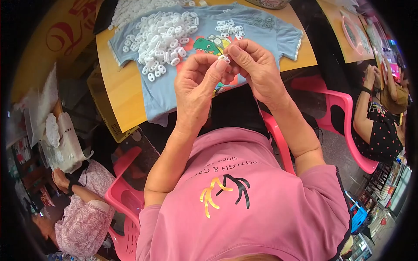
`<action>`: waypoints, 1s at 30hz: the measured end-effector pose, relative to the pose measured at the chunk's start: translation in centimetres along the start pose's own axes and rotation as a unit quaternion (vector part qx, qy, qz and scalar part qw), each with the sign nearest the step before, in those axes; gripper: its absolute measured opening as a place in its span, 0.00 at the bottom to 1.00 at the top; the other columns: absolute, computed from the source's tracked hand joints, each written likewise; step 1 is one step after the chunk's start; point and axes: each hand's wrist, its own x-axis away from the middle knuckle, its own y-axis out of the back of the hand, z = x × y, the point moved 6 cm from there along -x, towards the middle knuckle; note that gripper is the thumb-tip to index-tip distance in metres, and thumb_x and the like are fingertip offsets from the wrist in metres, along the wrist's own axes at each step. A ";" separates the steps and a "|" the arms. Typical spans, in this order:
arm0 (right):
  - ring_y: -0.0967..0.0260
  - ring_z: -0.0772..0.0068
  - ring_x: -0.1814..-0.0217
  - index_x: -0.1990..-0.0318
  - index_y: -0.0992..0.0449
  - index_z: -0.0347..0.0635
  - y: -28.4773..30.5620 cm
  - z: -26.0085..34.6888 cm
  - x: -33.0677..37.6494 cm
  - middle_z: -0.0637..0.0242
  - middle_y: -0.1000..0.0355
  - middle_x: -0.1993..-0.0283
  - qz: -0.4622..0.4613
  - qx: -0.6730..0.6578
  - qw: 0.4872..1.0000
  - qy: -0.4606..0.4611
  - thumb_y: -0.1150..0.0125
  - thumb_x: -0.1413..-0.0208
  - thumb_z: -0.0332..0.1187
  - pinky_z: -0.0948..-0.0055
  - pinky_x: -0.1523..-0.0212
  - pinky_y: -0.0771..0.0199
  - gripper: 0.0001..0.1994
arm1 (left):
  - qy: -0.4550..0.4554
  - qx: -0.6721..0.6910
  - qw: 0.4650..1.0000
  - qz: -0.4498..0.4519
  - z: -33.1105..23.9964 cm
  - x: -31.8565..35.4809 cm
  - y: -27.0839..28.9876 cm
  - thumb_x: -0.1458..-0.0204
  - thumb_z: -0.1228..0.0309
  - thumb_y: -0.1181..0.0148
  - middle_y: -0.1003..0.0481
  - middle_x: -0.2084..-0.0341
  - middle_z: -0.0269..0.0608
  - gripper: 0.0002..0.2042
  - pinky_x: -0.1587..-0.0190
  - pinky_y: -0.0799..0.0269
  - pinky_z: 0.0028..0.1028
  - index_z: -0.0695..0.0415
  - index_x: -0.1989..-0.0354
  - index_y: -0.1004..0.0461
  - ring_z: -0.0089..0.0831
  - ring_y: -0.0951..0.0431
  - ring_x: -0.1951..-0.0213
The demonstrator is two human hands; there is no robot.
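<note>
Close together above the shirt on the table, my left hand point(198, 78) and my right hand point(257, 65) meet at their fingertips. Both are closed in a pinch on a small white plastic piece point(224, 59), mostly hidden by the thumbs and fingers. To the left of my hands lies a large heap of white oval plastic pieces point(163, 39), each with two holes. A smaller group of similar white pieces point(230, 28) sits just beyond my right hand. Beneath everything spreads a light blue T-shirt point(159, 98) with a green dinosaur print point(204, 45).
Under the shirt is a yellow-orange table point(115, 98). A thin tangle of dark greenish bits point(263, 21) lies at the shirt's far right. Pink chairs point(344, 102) stand on both sides. One person point(85, 217) sits at left, another point(379, 117) at right.
</note>
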 end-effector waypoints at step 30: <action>0.31 0.84 0.65 0.61 0.27 0.34 -1.7 1.8 0.7 0.72 0.28 0.68 -0.036 0.200 0.969 0.142 0.41 0.39 0.30 0.83 0.63 0.29 0.07 | -0.071 -0.087 0.992 -0.050 -0.6 0.2 0.3 0.42 0.76 0.42 0.21 0.71 0.40 0.05 0.64 0.25 0.20 0.65 0.63 0.28 0.22 0.21 0.68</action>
